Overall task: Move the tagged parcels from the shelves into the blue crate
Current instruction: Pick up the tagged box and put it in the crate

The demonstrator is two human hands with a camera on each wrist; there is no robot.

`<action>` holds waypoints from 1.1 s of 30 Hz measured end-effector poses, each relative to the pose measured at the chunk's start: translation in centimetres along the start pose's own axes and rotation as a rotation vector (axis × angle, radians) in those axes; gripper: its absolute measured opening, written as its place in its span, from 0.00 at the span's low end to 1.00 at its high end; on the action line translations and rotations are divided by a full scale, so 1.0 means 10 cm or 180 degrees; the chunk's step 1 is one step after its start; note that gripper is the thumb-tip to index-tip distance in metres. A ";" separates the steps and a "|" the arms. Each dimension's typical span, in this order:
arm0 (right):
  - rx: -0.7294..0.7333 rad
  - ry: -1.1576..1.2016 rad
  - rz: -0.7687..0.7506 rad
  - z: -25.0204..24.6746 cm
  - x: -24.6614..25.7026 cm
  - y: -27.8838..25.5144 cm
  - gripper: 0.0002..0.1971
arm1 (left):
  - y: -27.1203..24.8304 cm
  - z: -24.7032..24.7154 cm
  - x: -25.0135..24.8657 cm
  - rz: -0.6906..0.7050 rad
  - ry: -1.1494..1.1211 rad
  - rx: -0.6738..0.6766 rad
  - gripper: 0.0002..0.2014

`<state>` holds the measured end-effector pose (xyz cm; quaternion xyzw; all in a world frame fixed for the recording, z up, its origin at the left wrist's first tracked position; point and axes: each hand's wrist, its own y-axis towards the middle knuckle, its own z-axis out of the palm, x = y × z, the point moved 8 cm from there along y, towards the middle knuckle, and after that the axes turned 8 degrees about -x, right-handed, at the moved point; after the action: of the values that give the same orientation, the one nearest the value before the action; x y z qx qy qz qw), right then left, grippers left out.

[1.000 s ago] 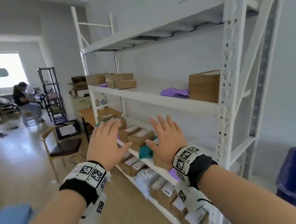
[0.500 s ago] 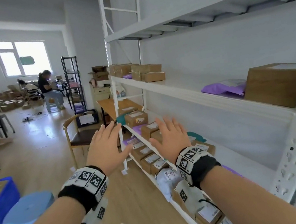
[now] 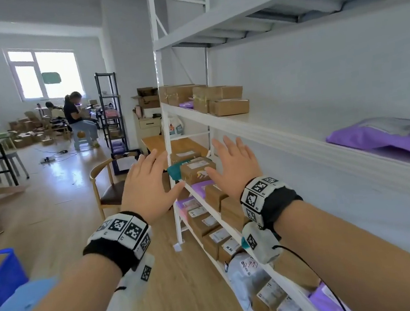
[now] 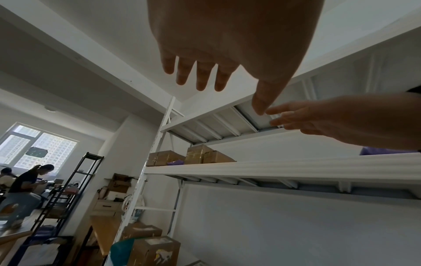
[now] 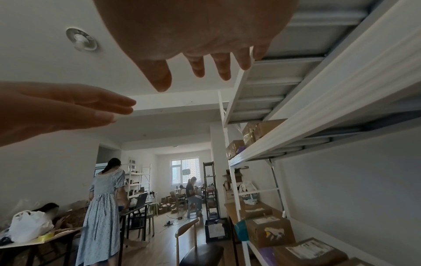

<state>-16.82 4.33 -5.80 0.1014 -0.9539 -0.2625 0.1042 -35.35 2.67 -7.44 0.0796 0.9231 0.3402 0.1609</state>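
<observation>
A blue crate [image 3: 0,273] sits on the floor at about 8 o'clock in the head view, cut off by the edge; something brown shows inside it, but I cannot tell what. The white shelves [image 3: 261,132] run along the right wall and hold the parcels. On the upper shelf, brown boxes [image 3: 220,98] are stacked at the far end, and a purple bag [image 3: 389,135] lies near the front at 3 o'clock. On the middle shelf, a small brown box [image 3: 196,169] with a white tag on top and a yellow-and-white picture on its side stands at the far end, touching a teal bag [image 3: 175,172] on its left. More brown boxes with white tags and some purple bags fill the middle and low shelves toward 5 o'clock, with a white bag [image 3: 246,277] among them. The left grip [image 3: 148,186] is up in the air with straight, spread fingers and holds nothing. The right grip [image 3: 234,167] is the same, flat and released, holding nothing. Both hands are held out before the small brown box, one on each side, not touching it. A wooden chair [image 3: 106,186] stands just left of the shelves. A person sits on a stool [image 3: 81,143] far off near the window.
</observation>
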 end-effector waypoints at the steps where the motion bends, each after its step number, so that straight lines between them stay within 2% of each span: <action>1: 0.0024 0.0001 -0.0001 0.07 0.00 0.07 0.34 | 0.05 0.06 0.05 -0.0005 0.0020 0.0028 0.39; 7: 0.0049 0.0038 0.0045 0.47 -0.02 0.54 0.35 | 0.46 0.40 0.40 0.0005 0.0001 0.0073 0.39; 13: -0.0016 -0.0001 0.0203 0.87 0.07 1.10 0.34 | 1.04 0.74 0.82 0.0235 -0.0077 0.0037 0.39; 22: -0.0274 -0.0144 0.0815 1.34 0.09 1.96 0.35 | 2.11 1.25 1.37 0.0814 -0.0226 0.0247 0.38; 25: -0.0285 -0.0227 0.0981 1.45 0.03 2.06 0.35 | 2.36 1.47 1.39 0.0955 -0.0368 0.0252 0.39; 33: -0.0408 -0.0472 0.1361 1.56 -0.44 2.33 0.35 | 2.78 2.18 1.01 0.1259 -0.0877 0.0493 0.39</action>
<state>-19.77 32.52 -7.40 -0.1294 -0.9401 -0.3013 0.0933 -36.14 39.38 -7.34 0.3163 0.8822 0.2793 0.2090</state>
